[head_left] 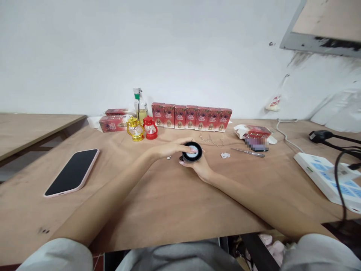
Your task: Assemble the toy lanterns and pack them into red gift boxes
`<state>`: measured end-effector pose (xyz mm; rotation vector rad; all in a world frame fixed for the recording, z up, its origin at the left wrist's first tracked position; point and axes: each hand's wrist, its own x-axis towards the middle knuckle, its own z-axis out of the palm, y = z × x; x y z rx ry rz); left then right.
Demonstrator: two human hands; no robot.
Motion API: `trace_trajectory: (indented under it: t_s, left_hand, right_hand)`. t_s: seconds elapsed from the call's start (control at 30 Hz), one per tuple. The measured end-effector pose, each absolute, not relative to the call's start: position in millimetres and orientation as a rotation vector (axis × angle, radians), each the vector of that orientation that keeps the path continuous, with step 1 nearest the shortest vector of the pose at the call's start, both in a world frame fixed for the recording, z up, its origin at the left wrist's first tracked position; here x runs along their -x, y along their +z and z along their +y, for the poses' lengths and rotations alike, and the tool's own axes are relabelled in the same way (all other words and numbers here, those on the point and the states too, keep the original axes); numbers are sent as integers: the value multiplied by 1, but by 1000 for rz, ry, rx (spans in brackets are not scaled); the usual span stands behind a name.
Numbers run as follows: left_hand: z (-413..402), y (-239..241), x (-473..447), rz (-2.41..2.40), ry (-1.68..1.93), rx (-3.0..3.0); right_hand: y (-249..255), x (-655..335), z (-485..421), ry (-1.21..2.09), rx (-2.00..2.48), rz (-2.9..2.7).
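Observation:
A small black lantern (199, 155) is held over the middle of the table, its round base with a pale centre turned up towards me. My right hand (201, 168) is closed around it from below and the right. My left hand (172, 149) reaches in from the left, a finger laid on the pale centre and the other fingers partly hidden behind the lantern. Small white pieces (225, 155) and a screwdriver (249, 152) lie to the right. A gold lantern (135, 130) and a red lantern (150, 128) stand upright at the back left.
Several red boxes (191, 117) stand in a row by the wall. More red boxes lie at the left (113, 123) and right (258, 131). Thin bent wires (211, 140) are behind my hands. A phone (72, 171) lies left; a power strip (328, 177) with cables sits right.

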<state>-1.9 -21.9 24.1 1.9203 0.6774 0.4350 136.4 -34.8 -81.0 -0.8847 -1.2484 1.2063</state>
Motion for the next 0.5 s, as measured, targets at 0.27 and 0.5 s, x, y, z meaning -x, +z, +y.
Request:
trace_trajectory:
  t_s: [0.27, 0.5]
  left_hand:
    - [-20, 19, -11, 582, 617, -1843]
    - [-14, 9, -15, 609, 723, -1700]
  right_hand:
    - [-80, -136, -35, 1246, 859, -1261]
    - [-81, -138, -35, 1296, 887, -1266]
